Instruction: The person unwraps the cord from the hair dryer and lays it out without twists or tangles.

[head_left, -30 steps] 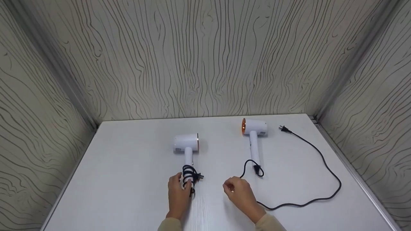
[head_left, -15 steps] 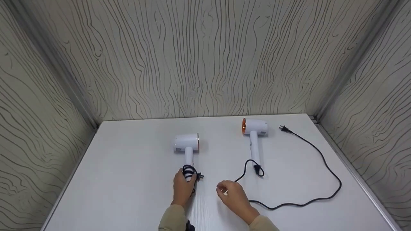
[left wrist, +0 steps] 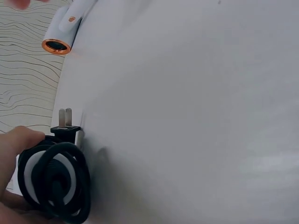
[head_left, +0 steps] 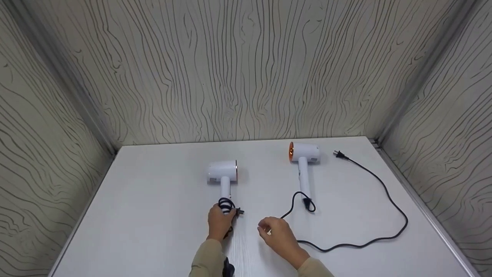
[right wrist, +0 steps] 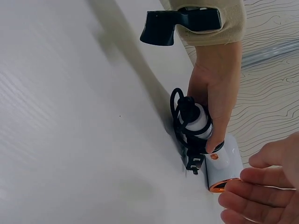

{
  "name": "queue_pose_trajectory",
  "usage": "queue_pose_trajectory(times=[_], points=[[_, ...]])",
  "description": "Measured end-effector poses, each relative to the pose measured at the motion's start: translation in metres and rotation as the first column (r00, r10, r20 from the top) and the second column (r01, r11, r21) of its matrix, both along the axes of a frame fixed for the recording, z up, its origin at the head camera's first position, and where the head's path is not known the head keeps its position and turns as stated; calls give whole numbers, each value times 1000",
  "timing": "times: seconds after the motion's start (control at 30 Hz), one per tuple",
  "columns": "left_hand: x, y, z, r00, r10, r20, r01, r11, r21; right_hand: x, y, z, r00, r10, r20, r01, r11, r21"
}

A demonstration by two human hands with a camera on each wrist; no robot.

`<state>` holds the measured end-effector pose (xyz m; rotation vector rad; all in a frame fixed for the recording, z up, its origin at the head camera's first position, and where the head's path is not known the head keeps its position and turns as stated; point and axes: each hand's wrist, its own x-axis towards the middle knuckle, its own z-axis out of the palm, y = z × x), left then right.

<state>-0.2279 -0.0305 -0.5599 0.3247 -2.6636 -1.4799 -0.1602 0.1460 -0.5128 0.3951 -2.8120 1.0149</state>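
Note:
Near the middle of the white table lies a white hair dryer (head_left: 223, 170) with a black cord (left wrist: 84, 182) wound round its handle. My left hand (head_left: 220, 223) grips this wrapped handle, the thumb on its right side. The cord's two-pin plug (left wrist: 66, 128) sticks out beside the handle. My right hand (head_left: 282, 238), to the right and holding nothing, hovers with its fingers loosely bent. A second white hair dryer (head_left: 306, 152) lies farther back on the right, its orange-rimmed end facing left. Part of its cord passes out of sight behind my right hand.
The second dryer's loose black cord (head_left: 388, 192) loops across the right side of the table to its plug (head_left: 340, 154). Wood-patterned panels (head_left: 246, 77) stand behind and at both sides of the table (head_left: 153, 215).
My left hand has moved slightly up and right and now closes round the cord-wrapped handle. My right hand has shifted a little left and down. Both hair dryers lie where they were.

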Motion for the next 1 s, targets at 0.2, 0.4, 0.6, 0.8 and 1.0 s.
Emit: queue_pose_trajectory(times=[0.2,0.4,0.6,0.8,1.0], points=[[-2,-3,-3,1000,18,19,-18,999,42,0,0,0,1000,15,-7,-15,1000,-9],[-2,-6,-2,1000,29,0,-29,995,99,-1,1,-1,1000,12,-16,-13,1000,-6],[0,-8,0,998,62,-23,-58,990,126,0,1,-1,1000,12,-21,-12,1000,-6],[3,-9,4,995,74,-69,-62,986,156,-3,3,-1,1000,8,9,-8,1000,-20],[4,-6,10,989,79,-127,-60,987,151,-9,5,0,1000,15,27,-13,999,-47]])
